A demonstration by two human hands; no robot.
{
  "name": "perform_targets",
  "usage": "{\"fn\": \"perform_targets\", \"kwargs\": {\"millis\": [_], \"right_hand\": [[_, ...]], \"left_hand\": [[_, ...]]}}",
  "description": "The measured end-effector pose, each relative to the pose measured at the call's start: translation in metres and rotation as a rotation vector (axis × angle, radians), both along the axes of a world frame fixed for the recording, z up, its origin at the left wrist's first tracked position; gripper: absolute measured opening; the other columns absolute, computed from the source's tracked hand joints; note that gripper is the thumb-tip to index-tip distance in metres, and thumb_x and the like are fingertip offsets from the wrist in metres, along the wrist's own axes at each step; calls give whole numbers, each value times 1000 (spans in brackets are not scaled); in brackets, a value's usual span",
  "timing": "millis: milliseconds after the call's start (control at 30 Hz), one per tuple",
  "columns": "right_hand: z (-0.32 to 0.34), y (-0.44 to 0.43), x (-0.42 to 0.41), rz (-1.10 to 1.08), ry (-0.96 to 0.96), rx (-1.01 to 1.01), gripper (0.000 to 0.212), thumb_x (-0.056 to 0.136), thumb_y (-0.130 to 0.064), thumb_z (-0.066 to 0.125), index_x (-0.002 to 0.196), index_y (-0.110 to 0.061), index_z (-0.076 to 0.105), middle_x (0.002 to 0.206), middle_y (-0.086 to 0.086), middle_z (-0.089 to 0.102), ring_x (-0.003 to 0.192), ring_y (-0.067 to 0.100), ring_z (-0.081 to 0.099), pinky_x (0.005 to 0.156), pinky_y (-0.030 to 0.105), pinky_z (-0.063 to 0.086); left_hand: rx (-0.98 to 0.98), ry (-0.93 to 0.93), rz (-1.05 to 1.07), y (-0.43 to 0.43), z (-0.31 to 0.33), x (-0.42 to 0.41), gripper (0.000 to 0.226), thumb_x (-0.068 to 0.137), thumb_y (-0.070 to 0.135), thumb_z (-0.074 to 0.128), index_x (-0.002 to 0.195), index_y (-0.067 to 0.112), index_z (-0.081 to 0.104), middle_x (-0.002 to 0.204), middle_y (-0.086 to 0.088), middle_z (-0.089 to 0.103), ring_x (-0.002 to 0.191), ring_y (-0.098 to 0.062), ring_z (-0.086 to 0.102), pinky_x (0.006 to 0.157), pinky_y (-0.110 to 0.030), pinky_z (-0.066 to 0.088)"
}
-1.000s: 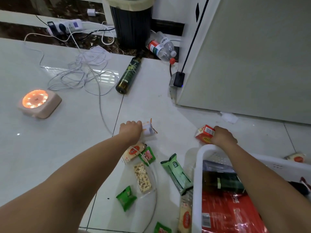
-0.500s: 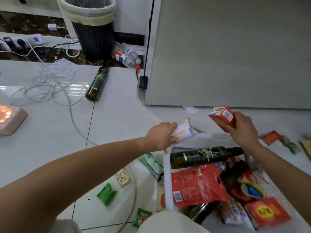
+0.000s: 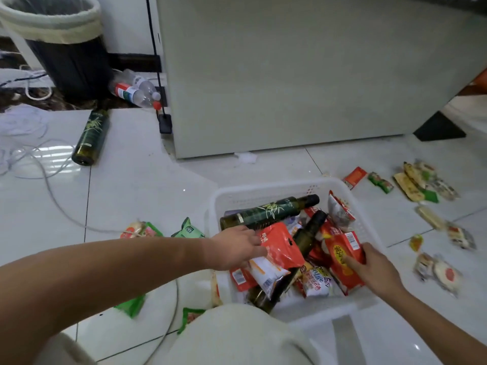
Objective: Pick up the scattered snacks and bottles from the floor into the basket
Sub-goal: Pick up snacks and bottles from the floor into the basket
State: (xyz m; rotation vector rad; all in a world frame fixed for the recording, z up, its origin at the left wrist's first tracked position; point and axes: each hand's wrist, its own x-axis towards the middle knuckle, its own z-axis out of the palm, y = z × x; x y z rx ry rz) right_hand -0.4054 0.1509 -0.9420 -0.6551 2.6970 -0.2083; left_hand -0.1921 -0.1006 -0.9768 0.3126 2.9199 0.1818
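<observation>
Now that both my hands have come over the white basket (image 3: 263,189), my left hand (image 3: 237,250) releases the white packet (image 3: 266,271), fingers apart; my right hand (image 3: 374,267) looks empty, the red box gone.

One second ago the left hand (image 3: 238,247) was on the floor, holding a small white packet (image 3: 264,271), and the right hand (image 3: 375,267) held a red box at the rim of the basket (image 3: 266,191). Half a second ago both hands were raised just above the basket with these things. Now both hands are low inside the basket. The white packet lies on the pile under the left fingers. The red box is no longer seen in the right hand, which rests on a red snack bag (image 3: 342,259). The camera has also turned to the right, so more scattered snacks (image 3: 419,184) show on the floor there.
</observation>
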Motion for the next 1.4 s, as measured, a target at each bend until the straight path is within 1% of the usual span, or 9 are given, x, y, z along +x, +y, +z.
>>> {"fn": "perform_targets", "kwargs": {"millis": [200,300,400,567,667,800,1000,1233,1400], "right_hand": [[4,-25,13,28,-89,173,58,84,-59,52,123,-18,40,117,10,63,92,28,66,74,35,55],[25,-44,19,220,-176,487,47,84,-72,36,91,-26,47,97,1,63,84,16,59,68,24,49],[40,-86,24,335,26,621,63,82,-76,30,65,-21,53,68,-5,54,85,15,61,81,28,49],[45,-200,77,553,384,210,41,94,-48,42,90,-11,59,84,4,61,74,20,54,59,28,39],[20,-259,138,713,144,-139,31,93,-33,49,115,-12,52,115,8,56,104,24,54,77,35,46],[-30,-298,211,674,-303,-209,59,91,-19,54,143,-14,29,145,11,35,128,27,43,102,34,38],[-81,-291,233,482,-254,153,85,89,-11,54,151,-12,-4,154,11,15,139,34,23,109,48,30],[-106,-286,215,428,-202,295,45,87,-13,56,128,-4,40,132,16,41,121,33,43,97,37,41],[-112,-286,215,425,-230,304,55,80,-25,67,124,-8,38,128,15,40,121,33,42,95,40,42]], "left_hand": [[-3,15,82,-33,25,10,73,88,65,19,151,28,16,160,-5,14,148,-26,9,119,-40,7],[-72,88,364,-80,43,33,68,95,56,30,152,30,5,161,-3,7,148,-24,7,119,-39,9],[-71,91,674,-121,47,79,76,94,50,43,152,29,-2,161,-3,1,149,-25,4,119,-39,11],[34,-52,1000,-126,8,163,94,88,50,55,151,27,-10,161,-3,-10,149,-25,-5,121,-41,9],[95,-196,1081,-104,-28,201,102,84,55,58,151,26,-12,159,-4,-18,148,-27,-11,120,-42,5],[207,-308,1188,-91,-64,225,105,82,57,59,150,26,-15,158,-8,-23,147,-31,-16,121,-44,2],[353,-158,1440,-102,-79,218,106,81,57,61,152,10,-2,160,-11,-4,148,-30,-1,121,-40,10],[372,-74,1572,-102,-98,200,74,82,49,63,136,10,31,138,-13,33,124,-29,34,99,-36,38],[270,-35,1596,-109,-105,197,58,87,52,55,123,9,42,125,-12,44,113,-26,41,89,-33,42]]}}
